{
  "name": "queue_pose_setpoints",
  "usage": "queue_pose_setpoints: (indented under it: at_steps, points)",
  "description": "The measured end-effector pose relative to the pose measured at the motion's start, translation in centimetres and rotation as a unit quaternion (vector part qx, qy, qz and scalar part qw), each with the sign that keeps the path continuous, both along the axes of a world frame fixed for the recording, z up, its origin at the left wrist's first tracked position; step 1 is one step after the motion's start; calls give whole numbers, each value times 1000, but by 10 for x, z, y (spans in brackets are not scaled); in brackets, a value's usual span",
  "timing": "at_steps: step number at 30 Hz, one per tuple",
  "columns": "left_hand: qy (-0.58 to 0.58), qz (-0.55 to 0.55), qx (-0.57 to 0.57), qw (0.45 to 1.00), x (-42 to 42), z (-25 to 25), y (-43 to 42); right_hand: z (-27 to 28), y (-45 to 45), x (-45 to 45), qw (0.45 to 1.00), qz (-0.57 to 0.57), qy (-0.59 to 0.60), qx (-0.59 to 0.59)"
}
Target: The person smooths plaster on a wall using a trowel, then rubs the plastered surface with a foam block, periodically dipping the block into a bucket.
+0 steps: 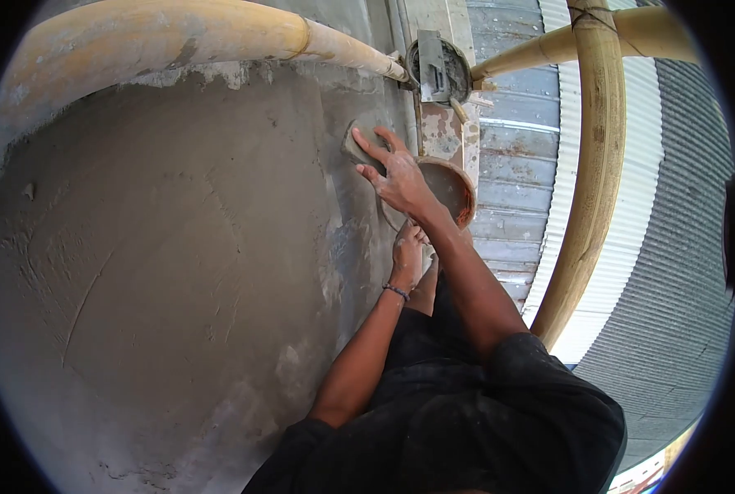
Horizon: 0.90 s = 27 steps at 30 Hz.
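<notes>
My right hand (396, 174) reaches across to the plastered wall, its fingers bent around a grey sponge-like block (357, 151) that rests against the wet surface. Below the right forearm, my left hand (408, 253) has curled fingers close to the near rim of a round bucket; the forearm hides what they hold, if anything. That bucket (448, 185) contains greyish water and has reddish stains inside. Fresh grey plaster (186, 206) covers the wall on my left, with scratches and rough patches in it.
A second bucket (461, 59) with a flat metal trowel (431, 66) across it stands farther ahead on a stained board (445, 136). Bamboo poles (599, 123) cross at the upper left and on the right. Corrugated roofing (672, 198) lies to the right.
</notes>
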State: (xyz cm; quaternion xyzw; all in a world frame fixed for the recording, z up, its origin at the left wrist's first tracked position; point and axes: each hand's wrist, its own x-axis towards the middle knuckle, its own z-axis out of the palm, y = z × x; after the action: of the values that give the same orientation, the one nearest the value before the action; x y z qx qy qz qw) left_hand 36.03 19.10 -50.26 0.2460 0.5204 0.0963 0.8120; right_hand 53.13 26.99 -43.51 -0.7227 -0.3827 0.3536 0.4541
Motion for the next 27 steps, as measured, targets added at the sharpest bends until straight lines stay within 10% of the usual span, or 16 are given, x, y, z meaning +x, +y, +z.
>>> queue_pose_setpoints:
  at_steps: [4, 7, 10, 14, 18, 20, 27]
  points:
    - [91, -257, 151, 950, 6, 37, -3, 28, 34, -5, 990, -30, 106, 88]
    - [-22, -42, 28, 998, -21, -5, -20, -7, 7, -41, 996, -11, 75, 49]
    - [-7, -227, 144, 963, -42, -56, -19, -24, -23, -53, 998, 31, 58, -10]
    - [133, -246, 142, 949, 10, 15, -4, -10, -14, -12, 997, -18, 73, -2]
    - [56, -104, 2, 993, -9, -23, -18, 21, 33, 8, 986, -86, 112, 86]
    - [-193, -18, -49, 980, -5, -44, -10, 13, 37, -18, 985, -81, 128, 88]
    - [-102, -76, 54, 990, -8, -53, -14, 4, -44, -48, 990, 96, 60, -89]
